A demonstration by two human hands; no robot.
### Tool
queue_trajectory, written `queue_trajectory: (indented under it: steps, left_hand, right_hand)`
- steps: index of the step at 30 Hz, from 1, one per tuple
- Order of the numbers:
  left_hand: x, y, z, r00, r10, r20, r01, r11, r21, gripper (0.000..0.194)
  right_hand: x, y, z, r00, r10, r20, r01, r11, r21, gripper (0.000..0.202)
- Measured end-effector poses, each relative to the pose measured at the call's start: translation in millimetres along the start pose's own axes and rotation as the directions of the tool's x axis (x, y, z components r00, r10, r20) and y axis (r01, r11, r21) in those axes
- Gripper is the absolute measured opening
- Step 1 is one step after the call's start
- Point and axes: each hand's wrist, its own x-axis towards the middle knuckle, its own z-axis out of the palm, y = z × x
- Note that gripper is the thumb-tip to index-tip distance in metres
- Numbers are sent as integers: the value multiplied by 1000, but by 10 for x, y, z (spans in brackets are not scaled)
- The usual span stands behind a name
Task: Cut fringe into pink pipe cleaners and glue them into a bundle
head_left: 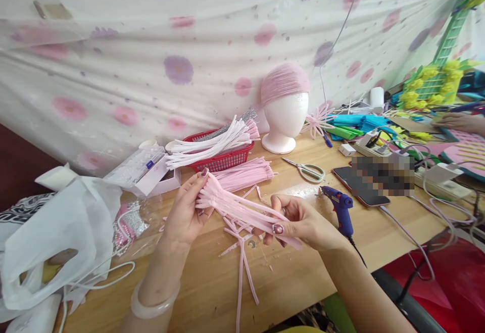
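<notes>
Between my two hands stretches a bundle of pink pipe cleaners (242,209). My left hand (185,211) pinches its gathered, bound-looking end. Farther down the strands, my right hand (299,222) closes thumb and fingers round the loose part. Below the bundle, several single pink pipe cleaners (242,267) lie on the wooden table (295,292). A larger stack of pink pipe cleaners (246,175) rests just behind my hands. To the right of my right hand is a blue glue gun (340,206), with scissors (308,171) behind it.
Behind stand a red basket (223,160) holding white pipe cleaners (212,143) and a white foam head (285,121) with a pink wrapped top. A phone (359,186), cables and power strips lie right. At left sits a white plastic bag (60,242). Another person's hand (462,122) shows far right.
</notes>
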Motion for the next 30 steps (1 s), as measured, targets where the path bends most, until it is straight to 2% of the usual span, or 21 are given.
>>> queue_trajectory:
  steps: [6,10,13,17,20,22,24,26,30]
  left_hand:
    - [0,31,5,1000,4,-26,-5,999,-39,16]
    - [12,32,2,1000,2,-7,-3,999,-53,14]
    - [23,31,0,1000,14,7,-14,997,-71,15]
    - [41,29,-4,997,64,-32,-67,991,-120,14]
    - [54,15,-13,996,78,-51,-84,987,-136,12]
    - [62,0,-24,996,84,-21,-86,986,-141,12]
    - [69,-13,-40,994,99,51,-91,984,-150,15]
    - [72,-17,-57,983,118,142,-94,982,-165,21]
    - [54,18,-77,964,127,233,-85,979,-183,32]
  right_hand:
    - [-158,-39,-136,996,-62,-69,56,995,-83,30]
    - [-208,-49,-174,969,-176,-174,134,964,-231,23]
    - [-199,-30,-172,948,-216,-233,152,953,-263,21]
    - [-181,49,-169,934,-189,-304,139,974,-180,21]
    - [-183,122,-163,919,-154,-364,158,987,-18,23]
    - [-187,157,-147,913,-129,-388,176,980,89,25]
    - [-199,174,-127,919,-104,-381,174,973,153,25]
    - [-234,179,-124,940,-111,-322,165,975,147,22]
    - [-405,155,-256,979,-171,-115,162,983,-88,20]
